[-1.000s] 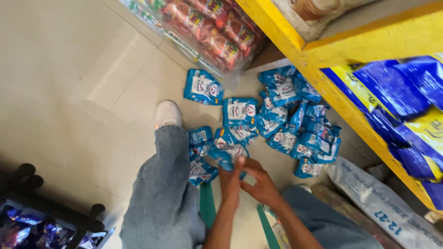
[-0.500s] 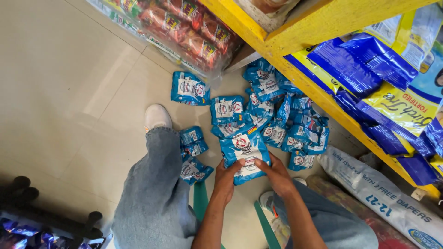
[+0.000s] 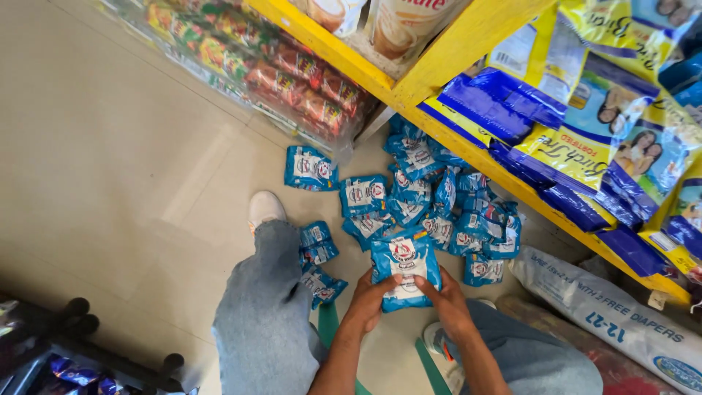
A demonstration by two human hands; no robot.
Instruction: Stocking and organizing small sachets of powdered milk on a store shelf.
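Both hands, left hand (image 3: 368,296) and right hand (image 3: 444,298), pinched a blue pouch (image 3: 404,265) between their fingers, just short of the floor pile (image 3: 439,205); a loose grip risked dropping it.

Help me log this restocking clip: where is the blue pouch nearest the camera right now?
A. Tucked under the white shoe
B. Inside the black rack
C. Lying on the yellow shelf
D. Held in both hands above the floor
D: both the left hand and right hand grip the blue pouch by its lower edge, above the tiled floor.
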